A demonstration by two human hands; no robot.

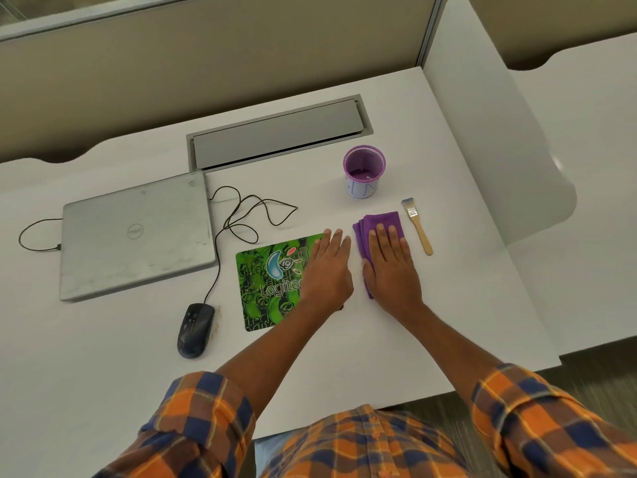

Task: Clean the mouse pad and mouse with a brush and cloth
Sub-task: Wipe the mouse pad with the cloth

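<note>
The left hand (327, 267), grip spread flat, steadies the green printed mouse pad (269, 270) on the white tabletop (448, 305); the right hand (389, 267), grip spread too, presses the folded purple cloth (382, 220), probably for wiping; the wooden-handled brush (417, 226) lies just beside.

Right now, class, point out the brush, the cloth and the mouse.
brush (421, 234): head view, wooden handle.
cloth (379, 218): head view, folded far corner.
mouse (194, 329): head view, middle of its back.
</note>
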